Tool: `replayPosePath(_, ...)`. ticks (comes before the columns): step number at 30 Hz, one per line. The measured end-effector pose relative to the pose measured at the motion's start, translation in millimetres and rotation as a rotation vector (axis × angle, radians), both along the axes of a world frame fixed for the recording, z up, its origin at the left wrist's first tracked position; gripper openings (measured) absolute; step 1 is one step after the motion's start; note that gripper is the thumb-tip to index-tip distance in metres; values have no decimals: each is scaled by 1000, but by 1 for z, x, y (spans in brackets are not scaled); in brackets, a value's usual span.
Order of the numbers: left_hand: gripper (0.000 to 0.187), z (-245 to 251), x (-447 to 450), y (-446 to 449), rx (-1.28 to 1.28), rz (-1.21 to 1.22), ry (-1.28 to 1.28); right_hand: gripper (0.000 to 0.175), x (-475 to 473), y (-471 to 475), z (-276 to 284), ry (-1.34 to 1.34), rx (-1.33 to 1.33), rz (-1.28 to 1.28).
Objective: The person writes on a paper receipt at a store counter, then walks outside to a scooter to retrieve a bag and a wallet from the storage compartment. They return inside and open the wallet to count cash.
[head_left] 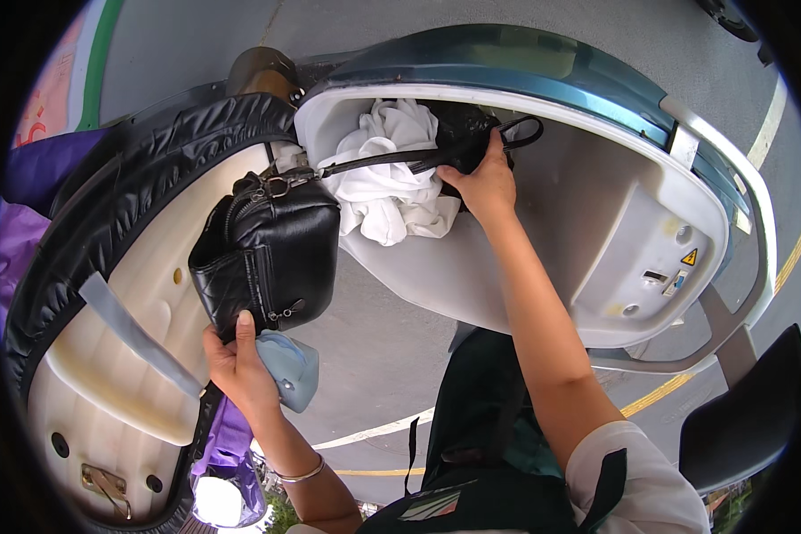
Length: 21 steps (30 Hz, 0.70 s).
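Note:
A black leather handbag (pixel 274 253) with zips hangs between the raised seat and the storage box. My left hand (pixel 240 377) grips its lower end, thumb on the leather. In or against the same hand is a small pale blue pouch (pixel 292 370), perhaps a wallet. My right hand (pixel 487 187) pinches the bag's black strap (pixel 380 159), whose loop sticks out past my fingers. Below the strap, white cloth (pixel 394 200) lies bunched in a scooter's under-seat storage box (pixel 467 287). Behind my right hand is a black plastic bag (pixel 460 127), partly hidden.
The scooter seat (pixel 147 334) stands tipped up at the left, its pale underside and latch (pixel 107 487) showing. A metal grab rail (pixel 764 220) curves around the right end, near a black padded part (pixel 741 414). Purple fabric (pixel 230 434) hangs behind the seat.

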<state>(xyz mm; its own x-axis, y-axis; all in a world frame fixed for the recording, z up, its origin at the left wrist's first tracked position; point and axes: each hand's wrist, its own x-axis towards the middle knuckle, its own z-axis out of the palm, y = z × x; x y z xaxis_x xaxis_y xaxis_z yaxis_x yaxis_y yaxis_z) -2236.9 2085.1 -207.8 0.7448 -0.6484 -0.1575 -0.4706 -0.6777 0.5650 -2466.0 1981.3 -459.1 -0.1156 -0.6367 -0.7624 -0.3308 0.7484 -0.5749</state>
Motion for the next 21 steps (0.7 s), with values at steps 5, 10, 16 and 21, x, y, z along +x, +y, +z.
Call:
replayPosePath(5,15,-7,0,6,54,34,-25,73,34,-12,-39,362,-88,326)
replayPosePath(10,21,-10,0,7,26,8,-53,72,9,-46,-59,578,-378,447)
replayPosePath(16,19,-18,0,7,-57,-3,-18,34,18,-24,-58,534,-291,605)
replayPosePath(21,19,-23,-4,5,-89,-29,-19,29,70,21,-35,35,-535,383)
